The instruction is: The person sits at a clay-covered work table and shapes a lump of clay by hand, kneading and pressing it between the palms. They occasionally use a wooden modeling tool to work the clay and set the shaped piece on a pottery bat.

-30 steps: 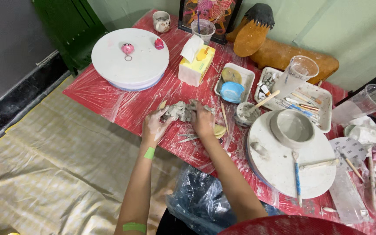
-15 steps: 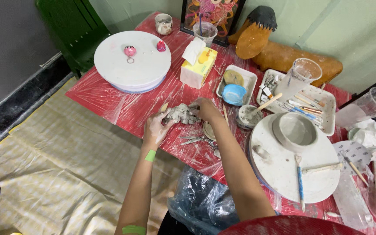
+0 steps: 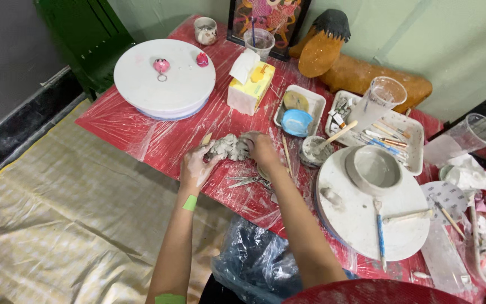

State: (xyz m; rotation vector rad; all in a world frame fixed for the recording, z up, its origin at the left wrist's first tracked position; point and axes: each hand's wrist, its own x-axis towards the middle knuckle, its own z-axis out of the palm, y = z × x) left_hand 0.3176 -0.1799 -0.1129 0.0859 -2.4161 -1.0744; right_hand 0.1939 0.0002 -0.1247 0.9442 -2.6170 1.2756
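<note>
clay lump: grey, rough and knobbly clay lump (image 3: 230,147), sitting on the plastic-wrapped red table (image 3: 142,132) near its front edge, right between both hands

left hand: the left hand (image 3: 197,168) is pressed against the near-left side of the lump, fingers curled onto it, smeared with grey slip, so it's gripping the clay rather than resting flat

right hand: the right hand (image 3: 262,149) is closed over the right end of the same lump, knuckles up; the fingertips are hidden under the hand, so I can't tell how deep they dig in

nearby tools: metal scissors or tongs (image 3: 248,181) lie on the table just beside the right wrist, and a small slip cup with a wooden stick (image 3: 316,150) is near on the right

bigger stuff: white turntable with a grey clay bowl (image 3: 373,168) to the right, a second white turntable (image 3: 164,79) with two little pink figures well apart at the back left, yellow tissue box (image 3: 251,87) between them

how I'd do it well: my take, squeeze from both sides evenly and keep turning the lump so no cracks stay, and keep it on the plastic so it doesn't stick

watch out: I'd guess the scissors are close enough to bump with the wrist
</note>
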